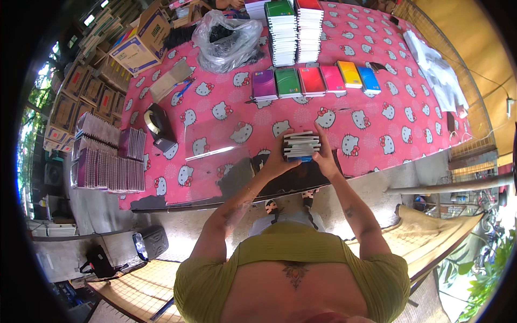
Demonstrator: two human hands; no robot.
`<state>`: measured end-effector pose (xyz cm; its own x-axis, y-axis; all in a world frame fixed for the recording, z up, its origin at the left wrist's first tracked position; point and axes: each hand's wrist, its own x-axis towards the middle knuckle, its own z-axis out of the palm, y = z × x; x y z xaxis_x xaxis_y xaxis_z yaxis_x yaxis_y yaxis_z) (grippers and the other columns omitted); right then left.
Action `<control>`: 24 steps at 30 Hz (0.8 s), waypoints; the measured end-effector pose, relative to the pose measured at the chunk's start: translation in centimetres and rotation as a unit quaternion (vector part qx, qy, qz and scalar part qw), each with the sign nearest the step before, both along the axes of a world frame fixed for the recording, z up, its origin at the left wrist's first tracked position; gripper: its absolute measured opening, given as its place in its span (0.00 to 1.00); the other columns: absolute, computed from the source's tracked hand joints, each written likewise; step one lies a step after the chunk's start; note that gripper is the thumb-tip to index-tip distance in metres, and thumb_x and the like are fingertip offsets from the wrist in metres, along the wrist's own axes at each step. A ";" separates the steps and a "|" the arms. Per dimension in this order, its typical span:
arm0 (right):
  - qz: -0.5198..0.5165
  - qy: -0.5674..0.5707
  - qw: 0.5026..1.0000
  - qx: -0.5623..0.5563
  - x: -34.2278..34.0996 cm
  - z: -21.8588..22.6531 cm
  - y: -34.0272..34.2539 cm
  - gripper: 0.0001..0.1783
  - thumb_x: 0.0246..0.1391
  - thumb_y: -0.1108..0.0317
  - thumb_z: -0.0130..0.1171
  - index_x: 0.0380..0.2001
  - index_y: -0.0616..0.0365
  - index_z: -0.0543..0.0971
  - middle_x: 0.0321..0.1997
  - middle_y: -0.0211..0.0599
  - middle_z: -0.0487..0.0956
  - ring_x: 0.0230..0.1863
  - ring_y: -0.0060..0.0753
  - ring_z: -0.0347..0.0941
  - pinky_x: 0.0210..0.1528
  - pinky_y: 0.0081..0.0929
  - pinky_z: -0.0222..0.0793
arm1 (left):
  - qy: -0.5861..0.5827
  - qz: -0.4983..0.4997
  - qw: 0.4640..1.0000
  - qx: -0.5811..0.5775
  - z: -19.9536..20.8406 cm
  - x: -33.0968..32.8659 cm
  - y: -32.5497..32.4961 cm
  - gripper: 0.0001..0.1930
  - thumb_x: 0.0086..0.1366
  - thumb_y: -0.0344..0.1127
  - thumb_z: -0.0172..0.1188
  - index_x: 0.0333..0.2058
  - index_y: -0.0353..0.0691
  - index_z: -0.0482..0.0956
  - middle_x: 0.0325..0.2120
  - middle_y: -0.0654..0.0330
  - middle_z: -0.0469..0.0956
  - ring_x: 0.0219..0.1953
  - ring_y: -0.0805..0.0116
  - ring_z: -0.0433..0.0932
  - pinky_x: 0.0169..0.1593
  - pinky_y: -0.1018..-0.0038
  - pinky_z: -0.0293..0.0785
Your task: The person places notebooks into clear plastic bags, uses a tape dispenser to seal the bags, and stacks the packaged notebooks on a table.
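Near the table's front edge, a small stack of notebooks [301, 144] is pressed between my two hands. White page edges face up, and a blue cover shows at its lower side. My left hand [276, 160] wraps the left side. Around the right side curls my right hand [325, 157], its thumb at the near corner. Beyond my hands lies a row of spiral notebooks: purple [264, 85], green [287, 82], red [312, 81], pink [332, 79], yellow [349, 74] and blue [369, 79]. To the left, a clear plastic sheet [215, 134] rests on the table.
Tall stacks of green notebooks [281, 33] and red notebooks [309, 35] rise behind the row. Leftward are a black tape dispenser [160, 128], blue scissors [186, 86], a clear plastic bag [229, 46], a cardboard box [144, 44] and purple notebook piles [107, 167]. White plastic [436, 72] lies far right.
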<state>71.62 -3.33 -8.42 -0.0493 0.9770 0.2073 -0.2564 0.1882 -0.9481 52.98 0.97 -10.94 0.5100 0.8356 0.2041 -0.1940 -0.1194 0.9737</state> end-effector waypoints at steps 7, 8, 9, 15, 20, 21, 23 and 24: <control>-0.124 0.009 0.992 0.038 -3.5 -2.0 -0.5 0.70 0.32 0.49 0.81 0.73 0.53 0.48 0.63 0.40 0.64 0.63 0.34 0.63 0.64 0.34 0.61 | -0.062 -0.004 0.998 0.028 -0.4 0.4 0.3 0.49 0.48 0.27 0.74 0.65 0.42 0.51 0.56 0.54 0.65 0.59 0.60 0.69 0.61 0.65 0.68; -0.125 -0.014 0.991 0.037 -3.4 -1.9 -0.5 0.69 0.33 0.51 0.81 0.72 0.53 0.48 0.62 0.40 0.65 0.63 0.34 0.64 0.64 0.34 0.61 | -0.061 0.000 0.998 0.028 -0.8 0.3 0.3 0.49 0.48 0.27 0.74 0.64 0.42 0.51 0.55 0.54 0.65 0.59 0.60 0.69 0.61 0.65 0.68; -0.124 -0.037 0.991 0.036 -3.2 -1.8 -0.4 0.68 0.33 0.53 0.82 0.72 0.54 0.49 0.62 0.40 0.65 0.63 0.35 0.64 0.65 0.34 0.61 | -0.060 0.004 0.998 0.027 -1.1 0.3 0.3 0.49 0.48 0.28 0.75 0.64 0.41 0.51 0.55 0.54 0.65 0.59 0.60 0.69 0.61 0.64 0.69; -0.111 -0.044 0.992 0.046 -2.1 -2.1 0.2 0.65 0.33 0.58 0.82 0.71 0.54 0.52 0.60 0.41 0.68 0.62 0.35 0.65 0.65 0.35 0.62 | -0.046 -0.004 0.999 0.003 0.0 -0.3 0.4 0.49 0.47 0.28 0.76 0.64 0.41 0.51 0.55 0.54 0.65 0.59 0.61 0.70 0.61 0.63 0.70; -0.103 -0.026 0.994 0.022 -3.3 -1.7 0.2 0.63 0.34 0.58 0.82 0.70 0.55 0.54 0.56 0.41 0.73 0.58 0.35 0.70 0.62 0.35 0.65 | -0.018 0.025 0.998 0.048 -1.3 0.3 0.2 0.48 0.47 0.31 0.77 0.62 0.41 0.52 0.55 0.53 0.65 0.58 0.60 0.70 0.60 0.63 0.71; -0.097 -0.046 0.994 0.025 -3.3 -1.6 0.2 0.61 0.34 0.59 0.82 0.68 0.55 0.55 0.55 0.40 0.74 0.57 0.35 0.70 0.61 0.35 0.66 | -0.008 0.034 0.999 0.042 -1.5 0.3 0.1 0.48 0.48 0.32 0.77 0.61 0.41 0.52 0.55 0.53 0.66 0.58 0.60 0.71 0.59 0.63 0.71; -0.090 -0.091 0.991 0.029 -2.4 -2.1 -0.1 0.57 0.34 0.60 0.82 0.65 0.56 0.58 0.53 0.40 0.76 0.55 0.35 0.72 0.60 0.34 0.67 | 0.035 0.034 0.998 0.041 -1.2 0.6 0.0 0.48 0.48 0.35 0.78 0.60 0.40 0.52 0.55 0.52 0.67 0.58 0.59 0.71 0.59 0.63 0.72; -0.073 -0.110 0.991 0.024 -1.8 -2.3 0.1 0.56 0.34 0.61 0.82 0.64 0.56 0.59 0.52 0.40 0.76 0.55 0.35 0.72 0.60 0.34 0.67 | 0.070 0.029 0.996 0.047 -0.9 0.1 0.2 0.48 0.47 0.37 0.78 0.60 0.40 0.52 0.55 0.51 0.68 0.58 0.58 0.72 0.58 0.63 0.72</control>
